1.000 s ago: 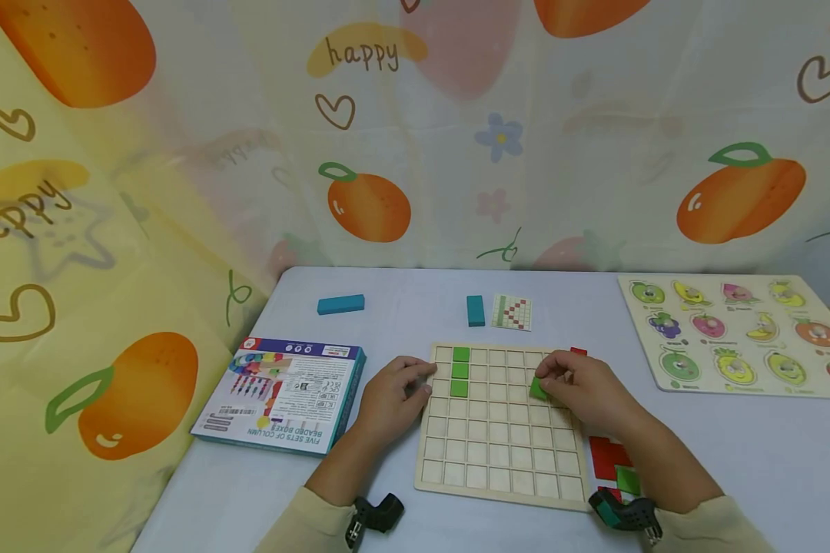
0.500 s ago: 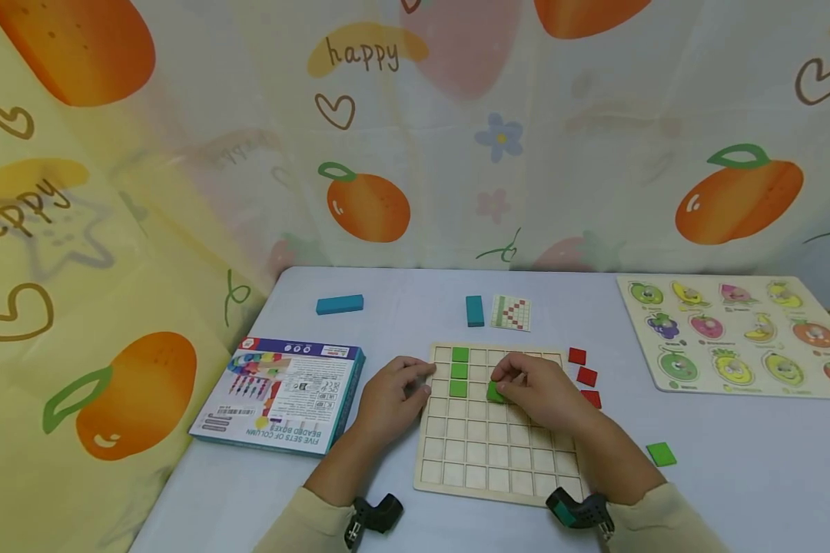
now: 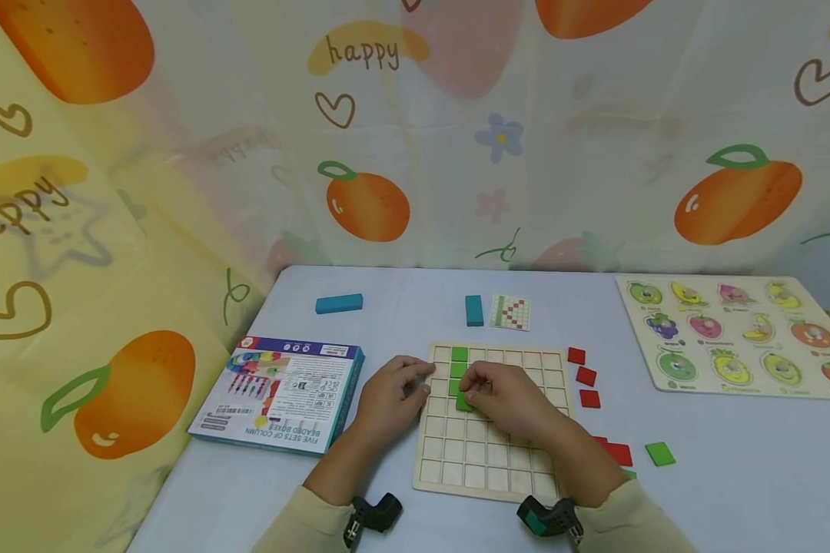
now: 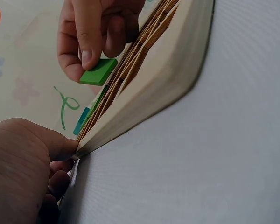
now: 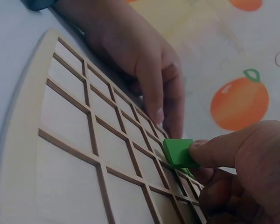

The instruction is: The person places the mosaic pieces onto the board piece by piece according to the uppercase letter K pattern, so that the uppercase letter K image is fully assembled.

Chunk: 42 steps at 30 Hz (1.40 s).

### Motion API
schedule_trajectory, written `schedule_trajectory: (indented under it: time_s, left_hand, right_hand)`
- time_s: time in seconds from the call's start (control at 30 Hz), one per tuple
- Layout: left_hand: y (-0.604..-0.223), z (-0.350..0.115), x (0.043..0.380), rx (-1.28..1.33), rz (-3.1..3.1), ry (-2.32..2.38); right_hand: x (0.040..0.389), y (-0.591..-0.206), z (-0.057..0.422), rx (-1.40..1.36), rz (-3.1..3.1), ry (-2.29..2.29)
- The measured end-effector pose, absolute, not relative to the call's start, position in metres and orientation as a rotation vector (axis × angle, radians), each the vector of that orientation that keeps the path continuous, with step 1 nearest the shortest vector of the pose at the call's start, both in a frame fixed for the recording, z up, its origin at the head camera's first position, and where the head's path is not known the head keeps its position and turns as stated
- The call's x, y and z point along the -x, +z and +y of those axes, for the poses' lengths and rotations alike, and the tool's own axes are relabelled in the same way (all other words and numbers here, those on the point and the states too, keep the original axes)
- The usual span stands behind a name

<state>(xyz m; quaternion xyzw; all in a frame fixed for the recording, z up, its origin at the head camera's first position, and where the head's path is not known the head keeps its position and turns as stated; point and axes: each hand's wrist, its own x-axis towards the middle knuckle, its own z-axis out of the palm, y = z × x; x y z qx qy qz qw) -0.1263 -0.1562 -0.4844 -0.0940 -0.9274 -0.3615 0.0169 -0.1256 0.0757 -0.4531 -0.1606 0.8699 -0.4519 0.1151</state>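
A square wooden grid board (image 3: 477,453) lies flat on the white table. Between thumb and fingers, my right hand (image 3: 505,395) pinches a green square tile (image 5: 178,153), tilted close over the board's second column. Three green tiles (image 3: 459,369) sit above it in that column, the lowest partly covered by the held tile and fingers. My left hand (image 3: 390,395) rests at the board's left edge, its fingertips right at the rim. In the left wrist view, the held tile shows above the grid slats, under the right thumb.
Loose red tiles (image 3: 585,376) and a green tile (image 3: 660,454) lie right of the board, with more tiles half hidden by the right forearm. Behind it are a pattern card (image 3: 510,312) and teal blocks (image 3: 473,311). A flat box (image 3: 280,399) lies left, a fruit picture board (image 3: 733,330) right.
My right hand has carried the green tile leftward across the board from its right side to the second column. The left hand has stayed at the left edge.
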Motion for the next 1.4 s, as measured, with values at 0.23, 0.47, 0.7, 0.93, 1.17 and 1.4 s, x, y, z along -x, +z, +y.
schedule_trajectory:
  time_s: [0.23, 0.47, 0.7, 0.93, 1.17, 1.4]
  left_hand:
    - [-0.484, -0.157, 0.126, 0.301, -2.877, -1.136]
    - [-0.482, -0.157, 0.126, 0.304, -2.876, -1.130]
    - [-0.483, -0.157, 0.126, 0.307, -2.882, -1.115]
    - [-0.484, -0.157, 0.126, 0.318, -2.878, -1.107]
    - [-0.484, -0.157, 0.126, 0.321, -2.880, -1.107]
    - [-0.483, -0.157, 0.126, 0.311, -2.887, -1.099]
  right_hand:
    - [0.126, -0.455, 0.069, 0.516, 2.547, -1.315]
    - [0.125, -0.456, 0.065, 0.570, 2.604, -1.271]
    - [0.123, -0.460, 0.061, 0.570, 2.697, -1.205]
    - [0.121, -0.462, 0.062, 0.579, 2.738, -1.149]
    - [0.120, -0.461, 0.062, 0.569, 2.746, -1.101]
    - [0.119, -0.458, 0.066, 0.567, 2.722, -1.153]
